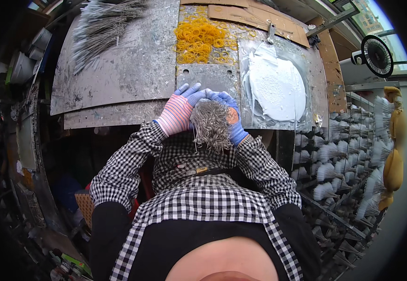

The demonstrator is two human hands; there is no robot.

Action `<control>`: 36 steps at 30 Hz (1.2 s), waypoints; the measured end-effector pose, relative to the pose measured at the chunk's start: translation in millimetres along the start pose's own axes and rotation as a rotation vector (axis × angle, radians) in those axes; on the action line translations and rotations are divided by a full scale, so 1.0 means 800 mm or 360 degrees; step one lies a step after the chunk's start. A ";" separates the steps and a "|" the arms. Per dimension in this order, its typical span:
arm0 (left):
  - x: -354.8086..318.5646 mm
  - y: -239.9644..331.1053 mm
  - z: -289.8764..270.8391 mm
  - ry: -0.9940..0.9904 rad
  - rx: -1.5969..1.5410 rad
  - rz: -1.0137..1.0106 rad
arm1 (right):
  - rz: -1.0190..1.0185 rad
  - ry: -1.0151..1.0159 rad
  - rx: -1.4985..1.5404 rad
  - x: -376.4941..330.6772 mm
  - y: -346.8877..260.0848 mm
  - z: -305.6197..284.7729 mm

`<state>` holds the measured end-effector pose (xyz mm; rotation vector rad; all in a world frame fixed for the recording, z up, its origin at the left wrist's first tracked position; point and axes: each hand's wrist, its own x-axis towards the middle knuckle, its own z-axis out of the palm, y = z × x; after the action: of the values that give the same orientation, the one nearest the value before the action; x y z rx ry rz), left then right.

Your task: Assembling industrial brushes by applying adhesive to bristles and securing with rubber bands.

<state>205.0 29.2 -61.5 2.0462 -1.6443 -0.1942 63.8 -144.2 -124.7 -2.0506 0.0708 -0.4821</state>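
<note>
The bristling silver bundle of thin wires (211, 125) looked metallic and shiny. The pink-and-blue striped glove (174, 114) was matt knitted cloth. Rough, scuffed grey table (133, 70) contrasted with glossy, rubbery yellow rings (198, 40) and matt brown cardboard (264, 25).

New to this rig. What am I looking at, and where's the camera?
No robot here: it's a person working with two gloved hands. The single picture comes from a wide fisheye camera on their head, looking down, so straight edges bend. Picture left is their left.

The left hand and right hand hold a wiry grey bundle between them at the near edge of the worktable.

On the table: pale-tipped thin rods at far left, yellow rings in the middle, a white paste-like patch at right.
</note>
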 end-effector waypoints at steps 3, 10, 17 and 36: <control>-0.005 0.007 0.006 0.0198 -0.0202 0.0181 | 0.0369 0.0141 0.0539 -0.010 -0.009 0.007; -0.025 0.049 -0.008 0.0266 -0.0618 0.0087 | 0.0346 -0.0228 0.0383 -0.039 -0.067 -0.016; -0.123 0.099 0.035 -0.0273 -0.2643 -0.1399 | 0.1366 -0.0624 0.1354 -0.088 -0.122 -0.014; -0.132 0.104 0.044 -0.0139 -0.2617 -0.1590 | 0.1674 -0.0281 0.1442 -0.099 -0.124 -0.002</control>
<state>90.7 106.8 -74.0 1.1682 0.0364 -1.3802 -24.0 -75.7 -64.0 -0.9399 0.6549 0.3047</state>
